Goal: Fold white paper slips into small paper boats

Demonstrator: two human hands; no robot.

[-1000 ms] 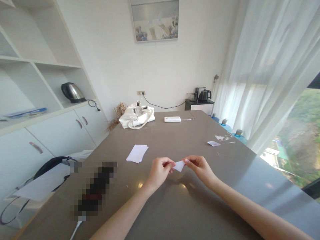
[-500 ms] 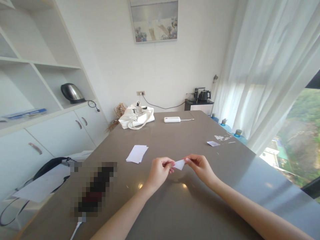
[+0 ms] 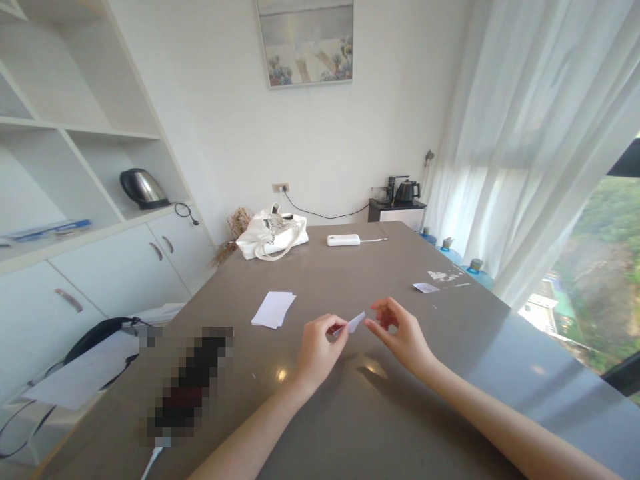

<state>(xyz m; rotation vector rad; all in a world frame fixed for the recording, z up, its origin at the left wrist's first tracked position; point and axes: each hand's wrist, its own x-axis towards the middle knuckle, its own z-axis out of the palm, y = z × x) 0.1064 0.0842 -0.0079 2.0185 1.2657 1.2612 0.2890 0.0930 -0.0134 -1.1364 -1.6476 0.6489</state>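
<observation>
A small white paper slip (image 3: 354, 323) is held just above the grey-brown table (image 3: 350, 413). My left hand (image 3: 319, 347) pinches its left end between thumb and fingers. My right hand (image 3: 400, 333) sits at the slip's right end, thumb and forefinger tip touching it, the other fingers curled loosely upward. A short stack of white paper sheets (image 3: 273, 309) lies on the table to the left, beyond my left hand.
A white handbag (image 3: 273, 238) and a white power bank (image 3: 343, 240) with cable lie at the table's far end. Paper scraps (image 3: 427, 287) lie at the right. A blurred dark object (image 3: 185, 380) is at the left front. Cabinets with a kettle (image 3: 143, 187) are left; curtains are right.
The slip has tilted edge-on and risen slightly. My right hand's fingers have loosened and lifted, while my left hand keeps its pinch.
</observation>
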